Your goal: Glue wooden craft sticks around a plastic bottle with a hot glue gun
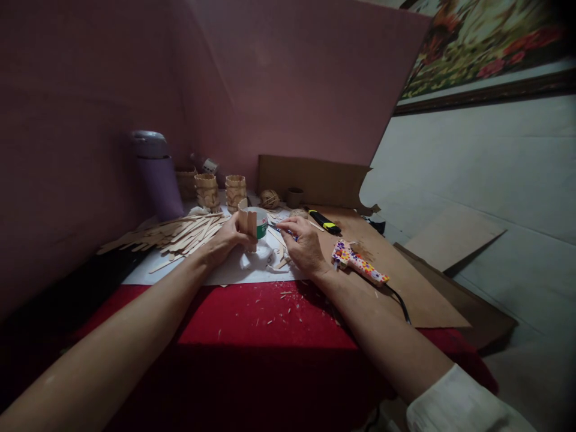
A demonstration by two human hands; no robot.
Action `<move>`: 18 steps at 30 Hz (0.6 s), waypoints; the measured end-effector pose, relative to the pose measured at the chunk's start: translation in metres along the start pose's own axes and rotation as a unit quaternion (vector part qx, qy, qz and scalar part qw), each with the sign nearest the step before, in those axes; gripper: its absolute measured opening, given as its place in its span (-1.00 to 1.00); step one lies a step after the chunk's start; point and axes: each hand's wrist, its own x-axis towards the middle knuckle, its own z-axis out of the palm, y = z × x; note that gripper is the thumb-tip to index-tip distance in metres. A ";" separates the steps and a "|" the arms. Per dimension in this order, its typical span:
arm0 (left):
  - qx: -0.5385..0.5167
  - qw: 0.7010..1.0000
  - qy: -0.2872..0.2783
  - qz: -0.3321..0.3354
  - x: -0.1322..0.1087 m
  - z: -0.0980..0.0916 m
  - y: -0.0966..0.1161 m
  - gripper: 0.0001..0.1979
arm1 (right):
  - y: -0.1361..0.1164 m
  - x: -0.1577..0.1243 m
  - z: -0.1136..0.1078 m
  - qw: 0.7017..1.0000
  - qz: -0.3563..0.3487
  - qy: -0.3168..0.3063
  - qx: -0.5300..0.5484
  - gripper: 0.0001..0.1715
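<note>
My left hand (225,241) is closed around a small white and green cup (257,219) with wooden craft sticks (247,222) standing against its side. My right hand (303,245) rests on the white sheet (234,273) just right of the cup, its fingers curled over a thin dark tool (275,227) that points toward the cup. A pile of loose wooden sticks (175,234) lies fanned out to the left of my left hand.
A colourful patterned glue gun (357,262) with a black cord lies on brown cardboard (405,282) at the right. A yellow and black cutter (324,223), two stick-built cups (220,191), a purple flask (155,174) and wood chips on the red cloth (270,318) surround the work.
</note>
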 end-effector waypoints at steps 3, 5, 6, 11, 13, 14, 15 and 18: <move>-0.033 0.998 0.044 0.010 0.001 0.001 0.003 -0.50 | 0.004 0.004 -0.003 0.998 0.057 0.036 -0.012 -0.75; -0.057 0.994 0.085 0.022 0.001 0.002 0.006 -0.43 | 0.005 0.007 -0.006 0.993 0.103 0.046 -0.026 -0.74; -0.068 0.992 0.101 0.026 0.001 0.003 0.007 -0.38 | 0.005 0.008 -0.008 0.991 0.122 0.038 -0.041 -0.73; -0.087 0.989 0.120 0.024 -0.001 0.008 0.013 -0.28 | -0.002 0.008 -0.011 0.964 0.154 -0.083 -0.199 -0.73; -0.087 0.988 0.126 0.024 -0.001 0.009 0.014 -0.30 | -0.003 0.007 -0.009 0.950 0.147 -0.127 -0.245 -0.80; -0.088 0.987 0.129 0.026 -0.001 0.009 0.013 -0.31 | -0.003 0.006 -0.007 0.946 0.143 -0.144 -0.254 -0.85; -0.088 0.987 0.130 0.030 -0.001 0.009 0.013 -0.30 | -0.002 0.005 -0.005 0.944 0.142 -0.154 -0.255 -0.90; -0.085 0.988 0.126 0.037 0.000 0.009 0.009 -0.26 | 0.002 0.003 -0.001 0.941 0.151 -0.169 -0.251 -0.97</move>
